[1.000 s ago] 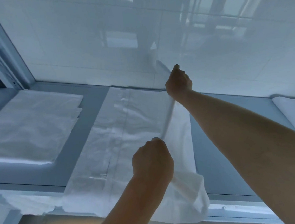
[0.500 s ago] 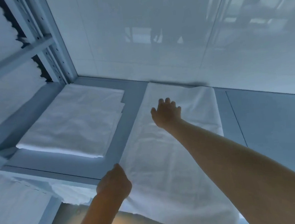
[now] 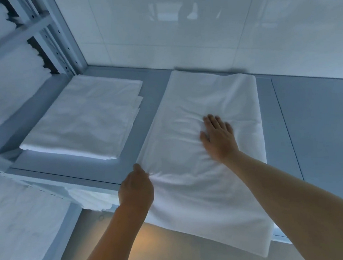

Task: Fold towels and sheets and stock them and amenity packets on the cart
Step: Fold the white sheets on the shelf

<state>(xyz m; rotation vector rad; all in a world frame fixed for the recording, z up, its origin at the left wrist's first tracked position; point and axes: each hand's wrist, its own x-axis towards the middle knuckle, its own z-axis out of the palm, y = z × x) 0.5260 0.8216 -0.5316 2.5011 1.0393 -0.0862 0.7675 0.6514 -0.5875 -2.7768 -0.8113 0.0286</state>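
Note:
A long white sheet (image 3: 189,111), folded lengthwise, lies on the grey shelf surface (image 3: 315,121) and hangs over its front edge. My right hand (image 3: 217,135) lies flat on the sheet's middle, fingers straight, pressing the cloth down. My left hand (image 3: 135,188) pinches the sheet's left edge near the shelf's front edge. A second folded white sheet (image 3: 82,117) lies to the left on the same surface.
A glossy white tiled wall (image 3: 178,25) backs the shelf. A metal rack upright (image 3: 58,36) stands at the left with white linens (image 3: 1,93) stacked on its shelves. More white linen (image 3: 19,226) lies at lower left. The floor below glows orange.
The sheet's right half was folded over to the left. My right hand went from gripping its far corner to lying flat on it and slid nearer. My left hand shifted to the left edge.

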